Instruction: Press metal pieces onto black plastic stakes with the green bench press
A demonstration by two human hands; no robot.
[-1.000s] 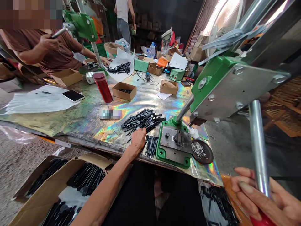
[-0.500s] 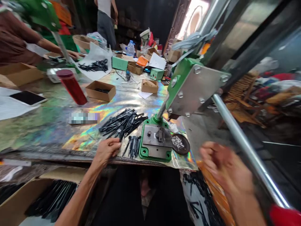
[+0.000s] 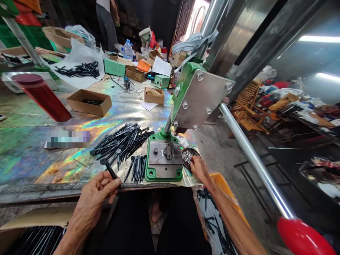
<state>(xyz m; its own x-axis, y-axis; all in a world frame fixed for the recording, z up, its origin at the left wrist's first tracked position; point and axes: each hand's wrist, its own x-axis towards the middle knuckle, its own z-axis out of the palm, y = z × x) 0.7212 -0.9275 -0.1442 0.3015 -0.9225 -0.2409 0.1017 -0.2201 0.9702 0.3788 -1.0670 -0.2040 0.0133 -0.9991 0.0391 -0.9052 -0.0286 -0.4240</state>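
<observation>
My left hand (image 3: pixel 92 194) pinches a slim black plastic-looking strip (image 3: pixel 109 168) with a rounded head, tilted up in front of the table edge. My right hand (image 3: pixel 200 170) is at a small dark round dish (image 3: pixel 196 152), its fingers closed over the tiny silvery pieces (image 3: pixel 187 156); whatever lies between the fingertips is hidden. Between the hands stands a green hand press (image 3: pixel 200 97) with a metal plate and small fixture (image 3: pixel 168 152) on its base. Left of the base lie a short row of black strips (image 3: pixel 138 169) and a larger loose pile (image 3: pixel 120 141).
The press lever (image 3: pixel 252 156) slants down at right to a red knob (image 3: pixel 302 233). A red tumbler (image 3: pixel 45 97) and cardboard box (image 3: pixel 90 102) stand at left. Below are an orange-rimmed bin (image 3: pixel 225 191) and a carton of black strips (image 3: pixel 42 241). Someone stands behind (image 3: pixel 106 24).
My left hand has lifted a black strip from beside the pile and drawn it back. My right hand has moved left from near the lever to the dish. The view has shifted right.
</observation>
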